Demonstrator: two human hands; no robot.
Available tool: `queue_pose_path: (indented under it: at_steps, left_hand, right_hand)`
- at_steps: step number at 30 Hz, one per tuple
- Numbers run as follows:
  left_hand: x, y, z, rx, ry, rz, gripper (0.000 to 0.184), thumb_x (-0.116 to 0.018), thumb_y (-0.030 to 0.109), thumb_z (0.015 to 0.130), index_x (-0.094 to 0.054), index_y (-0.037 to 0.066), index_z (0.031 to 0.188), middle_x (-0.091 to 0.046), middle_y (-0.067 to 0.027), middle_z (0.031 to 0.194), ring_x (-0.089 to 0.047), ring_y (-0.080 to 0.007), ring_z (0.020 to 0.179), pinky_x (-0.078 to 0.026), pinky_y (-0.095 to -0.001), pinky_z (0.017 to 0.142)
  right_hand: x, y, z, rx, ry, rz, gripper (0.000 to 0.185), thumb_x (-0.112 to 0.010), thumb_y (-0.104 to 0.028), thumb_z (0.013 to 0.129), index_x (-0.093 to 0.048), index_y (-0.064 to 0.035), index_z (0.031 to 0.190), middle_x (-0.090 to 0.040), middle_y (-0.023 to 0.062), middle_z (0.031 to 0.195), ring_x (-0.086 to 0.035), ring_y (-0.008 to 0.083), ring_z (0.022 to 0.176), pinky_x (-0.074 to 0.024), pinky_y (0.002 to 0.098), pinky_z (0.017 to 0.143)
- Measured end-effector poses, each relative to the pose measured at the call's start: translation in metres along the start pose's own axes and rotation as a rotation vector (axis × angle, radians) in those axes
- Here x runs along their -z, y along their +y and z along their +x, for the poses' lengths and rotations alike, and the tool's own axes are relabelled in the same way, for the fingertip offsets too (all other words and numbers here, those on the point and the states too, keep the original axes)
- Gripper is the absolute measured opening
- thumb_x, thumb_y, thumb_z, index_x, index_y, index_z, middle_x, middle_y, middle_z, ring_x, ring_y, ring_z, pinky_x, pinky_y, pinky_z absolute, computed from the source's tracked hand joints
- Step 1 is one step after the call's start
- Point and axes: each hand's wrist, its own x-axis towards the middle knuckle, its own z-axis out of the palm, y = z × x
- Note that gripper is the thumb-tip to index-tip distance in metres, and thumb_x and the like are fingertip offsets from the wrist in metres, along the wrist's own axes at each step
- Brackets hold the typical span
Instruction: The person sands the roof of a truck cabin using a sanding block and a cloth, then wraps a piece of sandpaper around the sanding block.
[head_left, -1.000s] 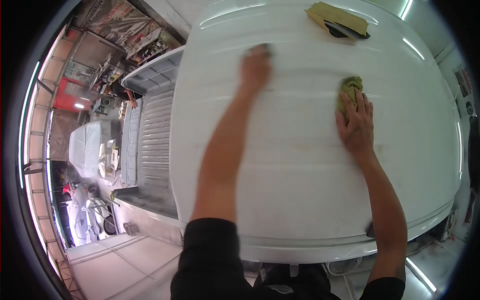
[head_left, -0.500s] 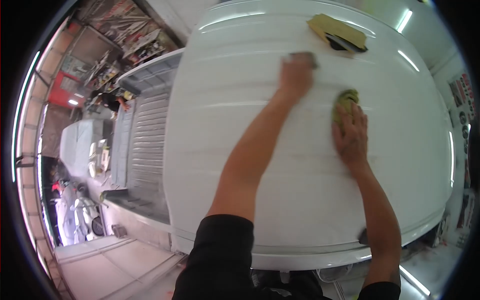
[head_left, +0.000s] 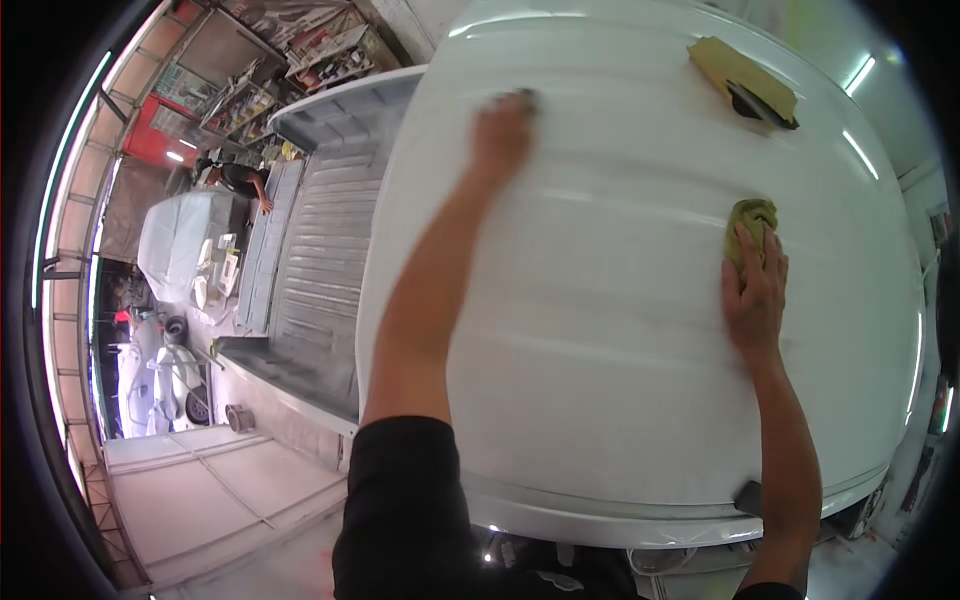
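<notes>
My left hand, blurred by motion, is closed around a small grey pad against the white vehicle roof. Only the pad's edge shows beyond my fingers, so its exact kind is unclear. Over to the right, my right hand rests on a crumpled olive-green cloth, its fingers pressing the cloth to the roof. A folded tan sheet of paper lies near the roof's far right, with a flat black object partly under it.
A grey ribbed truck bed adjoins the roof on the left. Beyond it, another person leans at the tailgate, beside a covered vehicle. Scooters stand lower left, and cluttered shelves line the back.
My left hand has swept left across the roof with the grey pad. My right hand stays on the cloth at about the same place on the roof. The whole view has shifted.
</notes>
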Motion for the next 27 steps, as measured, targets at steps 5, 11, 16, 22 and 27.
queue_pose_path:
  at_steps: [5,11,16,22,27]
  left_hand:
    - [0.050,-0.044,-0.005,0.349,-0.142,0.138,0.032,-0.048,0.021,0.103,-0.066,0.001,0.119,-0.069,-0.0185,0.112,-0.065,-0.0390,0.106,-0.052,-0.0503,0.094]
    - [-0.061,0.199,0.020,-0.110,0.313,-0.096,0.038,-0.055,0.013,0.093,-0.062,-0.003,0.126,-0.068,-0.0193,0.110,-0.063,-0.0356,0.104,-0.049,-0.0487,0.099]
    - [0.011,0.095,-0.031,-0.160,0.095,-0.020,0.045,-0.051,0.011,0.095,-0.058,0.004,0.139,-0.071,-0.0194,0.121,-0.069,-0.0362,0.097,-0.054,-0.0462,0.090]
    - [0.052,0.119,-0.017,0.110,-0.162,-0.083,0.031,-0.054,0.015,0.099,-0.063,-0.005,0.121,-0.068,-0.0237,0.116,-0.064,-0.0395,0.105,-0.047,-0.0503,0.095]
    - [-0.002,0.239,0.012,-0.314,0.223,-0.224,0.033,-0.051,0.006,0.092,-0.063,0.000,0.123,-0.068,-0.0235,0.120,-0.065,-0.0389,0.106,-0.048,-0.0531,0.092]
  right_hand:
    - [-0.008,0.006,-0.005,0.047,0.030,-0.034,0.053,-0.067,-0.016,0.093,-0.057,-0.0113,0.144,-0.047,0.0225,0.150,-0.045,0.0454,0.136,-0.0383,0.0536,0.114]
    - [-0.002,0.007,-0.006,0.026,0.038,-0.007,0.050,-0.066,-0.018,0.094,-0.058,-0.0113,0.143,-0.048,0.0232,0.149,-0.045,0.0458,0.136,-0.0333,0.0571,0.117]
    - [-0.006,0.014,-0.009,0.021,0.043,-0.014,0.050,-0.066,-0.021,0.094,-0.058,-0.0130,0.142,-0.047,0.0229,0.150,-0.044,0.0473,0.137,-0.0338,0.0607,0.116]
    - [0.001,0.008,0.003,-0.043,0.038,0.007,0.051,-0.065,-0.026,0.095,-0.057,-0.0139,0.144,-0.046,0.0230,0.151,-0.042,0.0498,0.138,-0.0323,0.0617,0.118]
    - [-0.003,0.008,0.002,-0.022,0.033,-0.004,0.051,-0.065,-0.027,0.095,-0.057,-0.0156,0.144,-0.046,0.0222,0.151,-0.042,0.0494,0.138,-0.0323,0.0613,0.118]
